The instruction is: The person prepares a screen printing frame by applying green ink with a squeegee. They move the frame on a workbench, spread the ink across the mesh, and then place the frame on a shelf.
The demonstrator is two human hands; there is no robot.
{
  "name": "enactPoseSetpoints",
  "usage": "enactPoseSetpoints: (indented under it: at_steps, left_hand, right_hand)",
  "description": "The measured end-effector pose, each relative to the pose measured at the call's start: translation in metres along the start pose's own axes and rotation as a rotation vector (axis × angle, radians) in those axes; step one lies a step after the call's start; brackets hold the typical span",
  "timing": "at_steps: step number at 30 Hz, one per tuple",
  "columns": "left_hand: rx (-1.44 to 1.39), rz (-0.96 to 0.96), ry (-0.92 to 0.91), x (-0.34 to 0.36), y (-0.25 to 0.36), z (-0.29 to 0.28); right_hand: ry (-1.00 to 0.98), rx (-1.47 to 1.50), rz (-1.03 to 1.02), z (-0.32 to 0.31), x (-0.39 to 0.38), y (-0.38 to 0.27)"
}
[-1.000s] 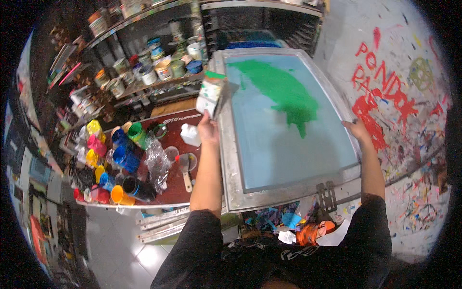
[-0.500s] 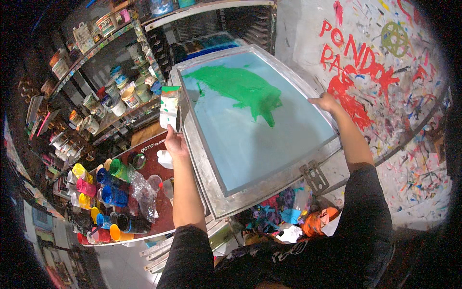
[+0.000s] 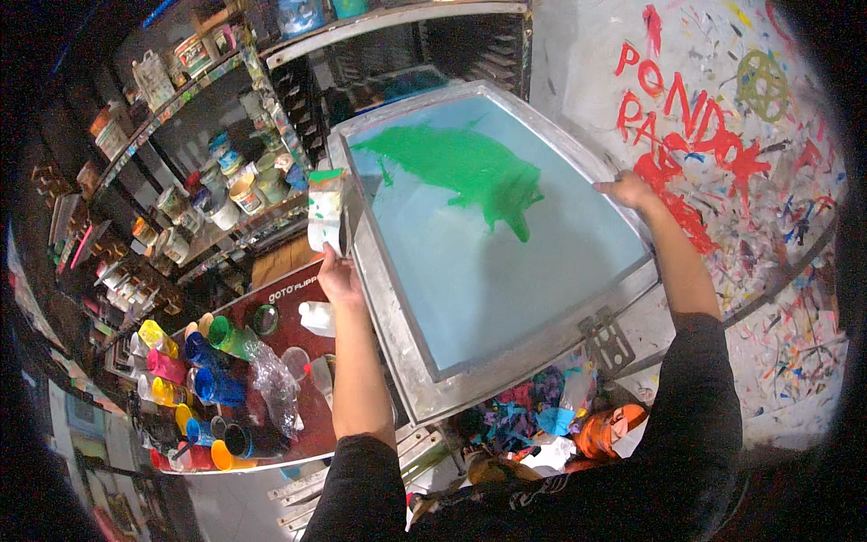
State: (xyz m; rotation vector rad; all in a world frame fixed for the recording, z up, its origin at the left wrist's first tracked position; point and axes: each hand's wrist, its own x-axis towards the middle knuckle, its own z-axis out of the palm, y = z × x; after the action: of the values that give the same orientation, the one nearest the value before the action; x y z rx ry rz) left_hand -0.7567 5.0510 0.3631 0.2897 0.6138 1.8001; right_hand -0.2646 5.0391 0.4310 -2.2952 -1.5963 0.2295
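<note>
A silk screen [image 3: 506, 280] in a metal frame is tilted in front of me, with a broad smear of green ink across the far half of its grey-blue mesh. At the frame's right edge, my right hand [image 3: 626, 191] has its fingers closed over the rim. By the left edge is my left hand [image 3: 341, 278], its palm against the frame and most fingers hidden behind it. Just beyond that thumb shows a white piece [image 3: 325, 217] with green ink on its far end; whether the thumb touches it I cannot tell.
On the left, a dark red tabletop [image 3: 312, 348] carries several ink cups [image 3: 221, 387], clear plastic wrap [image 3: 275, 384] and a white bottle [image 3: 317, 318]. Shelves [image 3: 217, 230] hold paint-stained tubs. A metal hinge clamp [image 3: 607, 341] joins the near frame side. A paint-marked wall [image 3: 759, 208] stands right.
The whole view has shifted a little, so the screen, hands and table appear slightly lower and to the right. Both hands keep their places along the frame.
</note>
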Motion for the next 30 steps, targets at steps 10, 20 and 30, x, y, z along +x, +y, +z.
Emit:
enactPoseSetpoints:
  at_steps: [10, 20, 30]
  left_hand:
    - [-0.151, -0.018, -0.276, 0.024, -0.021, -0.024]
    - [-0.137, 0.037, -0.297, 0.007, 0.004, -0.024]
    - [-0.117, -0.101, -0.322, 0.054, 0.008, -0.044]
  right_hand:
    - [-0.004, 0.004, 0.064, 0.011, 0.018, 0.012]
    - [-0.044, 0.029, 0.040, 0.010, -0.005, -0.011]
    - [-0.017, 0.029, -0.016, 0.043, 0.026, 0.013]
